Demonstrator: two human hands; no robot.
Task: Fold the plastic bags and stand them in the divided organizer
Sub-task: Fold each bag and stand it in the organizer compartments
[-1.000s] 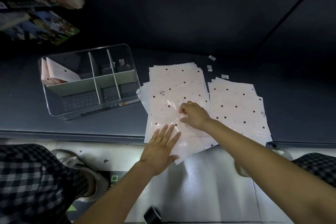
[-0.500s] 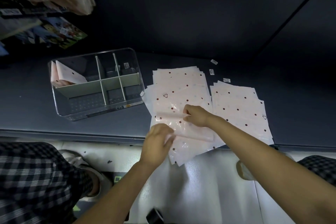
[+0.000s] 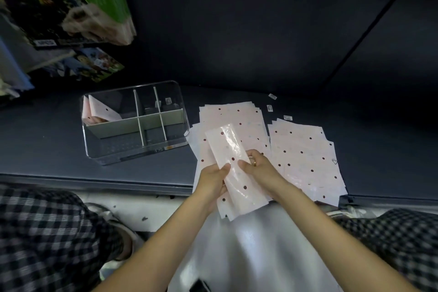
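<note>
Fingers (image 3: 225, 168) of both hands pinch a bag (image 3: 233, 168) folded lengthwise, frame centre. Mid-fold; next probably fold shorter, then stand it in organizer (image 3: 135, 123), upper left.

Blurred printed packages (image 3: 78, 19) at top left, cut off by the edge.

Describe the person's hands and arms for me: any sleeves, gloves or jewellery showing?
Both forearms are bare to the edge of the picture: no sleeves, gloves or watch show. The right hand wears a thin gold-coloured ring on one finger. The left hand shows no ring or other marking. Nails look short and unpainted. Black-and-white checked trousers cover the knees below.
</note>
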